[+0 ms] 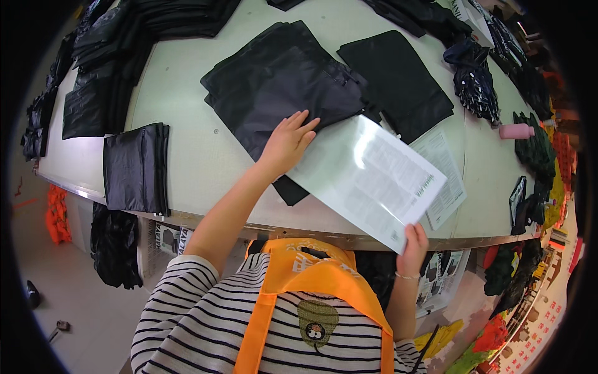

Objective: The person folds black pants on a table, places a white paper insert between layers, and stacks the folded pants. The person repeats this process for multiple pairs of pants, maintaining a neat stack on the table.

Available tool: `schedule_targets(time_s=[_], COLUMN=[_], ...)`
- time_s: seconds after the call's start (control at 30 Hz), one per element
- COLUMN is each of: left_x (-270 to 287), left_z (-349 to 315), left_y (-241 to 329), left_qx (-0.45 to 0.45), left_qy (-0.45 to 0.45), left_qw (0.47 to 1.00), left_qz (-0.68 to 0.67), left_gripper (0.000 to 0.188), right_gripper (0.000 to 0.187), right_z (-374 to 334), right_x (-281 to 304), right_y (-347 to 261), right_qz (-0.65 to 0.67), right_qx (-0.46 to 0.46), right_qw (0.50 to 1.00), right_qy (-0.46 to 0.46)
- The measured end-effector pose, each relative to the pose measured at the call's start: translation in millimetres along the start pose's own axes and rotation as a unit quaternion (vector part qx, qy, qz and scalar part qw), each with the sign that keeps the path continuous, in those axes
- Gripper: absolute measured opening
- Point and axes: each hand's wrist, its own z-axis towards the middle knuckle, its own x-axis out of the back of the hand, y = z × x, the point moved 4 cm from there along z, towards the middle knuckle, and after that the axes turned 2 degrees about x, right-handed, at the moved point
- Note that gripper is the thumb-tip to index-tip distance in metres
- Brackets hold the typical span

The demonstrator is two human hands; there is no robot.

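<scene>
A stack of folded black trousers point(280, 81) lies on the table in front of me. My left hand point(289, 140) rests flat on its near edge with the fingers spread. My right hand point(412, 248) pinches the near right corner of a glossy white printed sheet point(374, 174), which may be a flat plastic bag. The sheet slants from the trousers down to the table's front edge, its far end against the black fabric. Under its right side lie more printed sheets point(450, 177). Another folded black garment point(398, 81) sits just beyond, to the right.
Folded black garments are piled at the far left point(109, 81), with a smaller pile point(136, 168) nearer. Bundled dark garments point(473, 78) and a pink bottle point(516, 131) stand at the right. Below the table's front edge, dark fabric point(115, 243) hangs at the left.
</scene>
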Motion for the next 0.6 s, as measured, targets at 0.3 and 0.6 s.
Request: schedule_targets(time_s=[0.3, 0.6], left_x=[-22.9, -19.9], left_z=[-3.2, 2.6], left_y=[34.3, 15.4], left_qx=[-0.015, 0.056], left_qy=[0.007, 0.044], left_qw=[1.000, 0.996], left_qz=[-0.025, -0.054], left_gripper=[0.039, 0.039], right_gripper=[0.018, 0.018], right_z=[36.9, 38.2], right_x=[-189.9, -206.3], right_y=[43.8, 41.7], right_qz=[0.012, -0.062], right_qx=[-0.047, -0.070], right_qw=[0.988, 0.981], right_qy=[-0.148, -0.172])
